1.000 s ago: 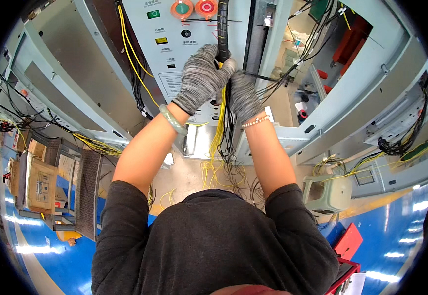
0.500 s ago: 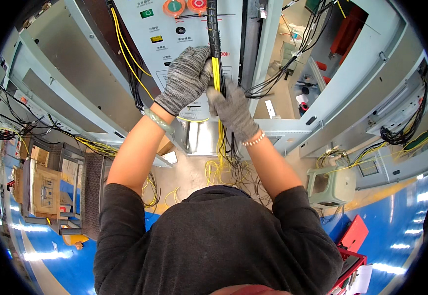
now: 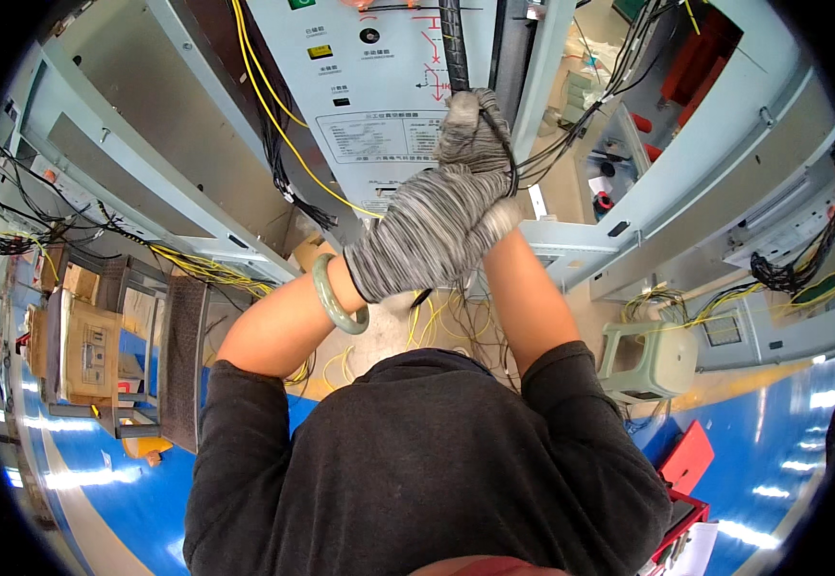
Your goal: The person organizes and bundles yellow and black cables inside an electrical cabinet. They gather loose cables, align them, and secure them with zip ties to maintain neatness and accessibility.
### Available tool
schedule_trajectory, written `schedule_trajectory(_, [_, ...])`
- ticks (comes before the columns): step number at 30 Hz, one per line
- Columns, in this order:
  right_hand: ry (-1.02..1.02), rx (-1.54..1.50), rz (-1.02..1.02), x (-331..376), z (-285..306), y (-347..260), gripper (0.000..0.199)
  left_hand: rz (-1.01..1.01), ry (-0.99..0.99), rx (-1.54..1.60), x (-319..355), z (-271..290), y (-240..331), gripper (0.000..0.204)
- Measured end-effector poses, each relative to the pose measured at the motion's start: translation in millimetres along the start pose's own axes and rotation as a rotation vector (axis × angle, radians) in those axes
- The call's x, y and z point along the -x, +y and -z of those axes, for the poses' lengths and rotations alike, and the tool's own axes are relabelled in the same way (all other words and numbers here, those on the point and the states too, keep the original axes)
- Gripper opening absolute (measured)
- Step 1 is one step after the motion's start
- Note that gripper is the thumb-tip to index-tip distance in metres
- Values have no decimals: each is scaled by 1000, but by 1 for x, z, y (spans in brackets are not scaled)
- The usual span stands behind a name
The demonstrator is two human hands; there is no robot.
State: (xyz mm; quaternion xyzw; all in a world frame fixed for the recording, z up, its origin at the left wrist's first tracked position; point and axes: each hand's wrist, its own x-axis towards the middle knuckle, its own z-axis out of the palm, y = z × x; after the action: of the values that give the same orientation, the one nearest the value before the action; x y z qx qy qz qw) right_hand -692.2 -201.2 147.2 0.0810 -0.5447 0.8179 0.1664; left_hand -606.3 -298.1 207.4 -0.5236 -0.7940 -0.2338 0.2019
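A cable bundle in black spiral wrap (image 3: pixel 452 48) hangs down in front of the grey cabinet panel (image 3: pixel 341 178). My right hand (image 3: pixel 475 130), in a grey knitted glove, is closed round the bundle at the lower end of the visible wrap. From its fingers a thin black strip (image 3: pixel 512 158) curves down on the right side to my left hand (image 3: pixel 432 230). The left hand, gloved alike, crosses in front of the right wrist with its fingers curled where the strip ends. Both hands hide the stretch of bundle behind them. Loose yellow wires (image 3: pixel 422 326) hang below.
Open cabinet frames stand on both sides, with black wires (image 3: pixel 590 110) at the right and yellow wires (image 3: pixel 269 115) at the left. A pale plastic stool (image 3: pixel 662 360) stands at the right. Steel steps (image 3: pixel 182 355) with cardboard (image 3: pixel 91 350) are at the left.
The right hand has moved up onto the bundle. The left hand has come down and right, crossing in front of it. The bundle's exposed yellow wires are now hidden behind the gloves.
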Motion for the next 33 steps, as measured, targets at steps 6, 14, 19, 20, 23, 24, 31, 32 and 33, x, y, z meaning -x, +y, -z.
schedule_trajectory(6, [-33, -89, -276, -21, 7, -3, 51, 616, 333, 328, -16, -6, -60, 27])
schedule_trajectory(14, [-221, 180, -378, 29, 33, 2, 43, 634, 406, 283, -39, -36, -85, 18])
schedule_trajectory(19, [-223, 2, -360, 73, 58, 12, 58, 571, 200, 519, -30, -12, -71, 21])
schedule_trajectory(20, [-276, 55, -316, 73, 62, 12, 58, 365, 282, 841, -20, -14, -79, 23])
schedule_trajectory(23, [-337, 285, -266, 62, 54, -2, 38, 322, 255, 180, -14, -15, -88, 24])
schedule_trajectory(24, [-286, 451, -75, 55, 46, -5, 33, 304, 314, -53, -14, -19, -90, 23])
schedule_trajectory(31, [-54, 982, 235, 35, 9, -15, 33, 239, 208, -407, -4, -6, -82, 21])
schedule_trajectory(32, [-86, 976, 156, 30, 8, -16, 31, 392, 122, -303, 2, -3, -80, 25])
schedule_trajectory(33, [-119, 969, 77, 27, 8, -16, 30, 533, 88, 34, 7, 0, -72, 27])
